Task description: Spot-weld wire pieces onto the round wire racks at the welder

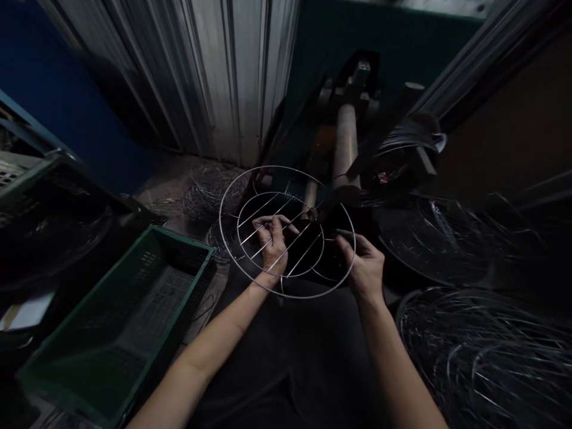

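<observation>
A round wire rack (297,239), with an outer ring, an inner ring and several parallel bars, is held tilted in front of me. My left hand (273,245) is closed on its bars from below, the thumb and fingers bent among them. At the rack's right side, the thumb and forefinger of my right hand (367,265) pinch a short wire (329,239) between the two rings. The far part of the rack is close to the metal rods of a green machine (304,65); whether they touch, I cannot tell.
A thick metal cylinder (346,137) juts from the machine above the rack. At left stands a green plastic crate (154,238). Bundles of loose wire (208,193) lie on the floor, and a large heap of bent wires (491,351) fills the lower right. Corrugated metal sheeting (223,77) stands behind.
</observation>
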A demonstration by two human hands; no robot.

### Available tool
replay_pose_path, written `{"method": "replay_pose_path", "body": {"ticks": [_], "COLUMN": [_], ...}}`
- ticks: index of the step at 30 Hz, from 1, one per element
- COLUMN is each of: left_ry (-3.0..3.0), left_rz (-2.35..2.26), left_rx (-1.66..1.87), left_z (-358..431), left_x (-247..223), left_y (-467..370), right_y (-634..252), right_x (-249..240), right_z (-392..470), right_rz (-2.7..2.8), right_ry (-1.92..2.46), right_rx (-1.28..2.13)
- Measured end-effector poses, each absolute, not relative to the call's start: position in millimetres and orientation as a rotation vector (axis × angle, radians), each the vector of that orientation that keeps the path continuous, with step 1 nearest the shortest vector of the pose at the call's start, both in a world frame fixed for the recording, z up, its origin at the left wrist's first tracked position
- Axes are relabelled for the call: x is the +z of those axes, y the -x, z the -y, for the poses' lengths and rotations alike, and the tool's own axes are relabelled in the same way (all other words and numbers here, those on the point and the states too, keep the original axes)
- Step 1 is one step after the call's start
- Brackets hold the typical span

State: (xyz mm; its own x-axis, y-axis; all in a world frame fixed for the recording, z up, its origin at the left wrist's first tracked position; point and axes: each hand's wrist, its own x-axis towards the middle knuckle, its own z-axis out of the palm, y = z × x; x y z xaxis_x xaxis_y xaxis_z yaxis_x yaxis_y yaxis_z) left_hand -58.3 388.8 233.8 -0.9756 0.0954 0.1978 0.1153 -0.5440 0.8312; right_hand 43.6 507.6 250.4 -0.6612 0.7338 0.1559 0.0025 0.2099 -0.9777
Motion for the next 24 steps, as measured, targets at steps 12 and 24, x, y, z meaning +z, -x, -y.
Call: {"method": "replay_pose_path", "body": {"ticks": [12,24], "left_ry": [0.208,0.351], "left_rz": [1.276,1.367], "left_rx": [-3.63,-3.632], "left_z": [-373,-379], "left_x": [212,228], "left_y": [59,54], "right_y": [-4,14], "right_x": [247,265], "right_z": [-525,-541], "right_rz": [1.757,2.007], "right_ry": [0.709,0.561], "right_rx": [1.746,1.445]}}
